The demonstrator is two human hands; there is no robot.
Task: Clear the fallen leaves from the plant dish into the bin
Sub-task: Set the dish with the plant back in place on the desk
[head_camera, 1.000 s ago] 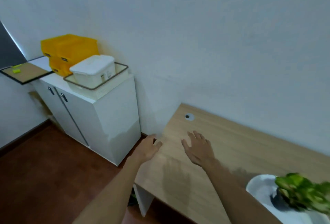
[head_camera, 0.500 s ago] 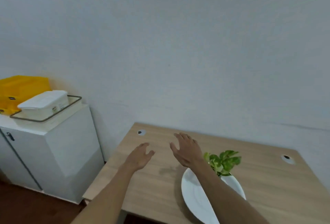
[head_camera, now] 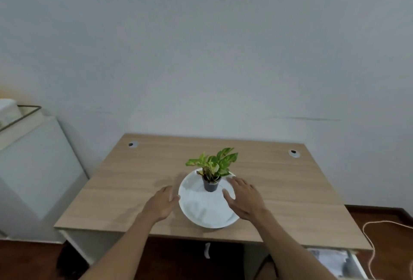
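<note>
A white round dish (head_camera: 206, 210) lies on the wooden desk (head_camera: 290, 190) near its front edge. A small green plant (head_camera: 213, 163) in a dark pot (head_camera: 210, 184) stands at the back of the dish. No loose leaves show on the dish from here. My left hand (head_camera: 162, 203) hovers open at the dish's left rim, fingertips close to it. My right hand (head_camera: 244, 199) is spread open over the dish's right side. Neither hand holds anything. No bin is in view.
A white cabinet (head_camera: 33, 168) with a wire tray on top stands left of the desk. Two cable grommets (head_camera: 132, 144) (head_camera: 293, 152) sit at the desk's back corners. A light cord (head_camera: 375, 230) lies on the brown floor at right. A wall rises right behind the desk.
The view has swung right from the cabinet to face the desk. The dish and plant are now centred, and both hands have come to either side of the dish.
</note>
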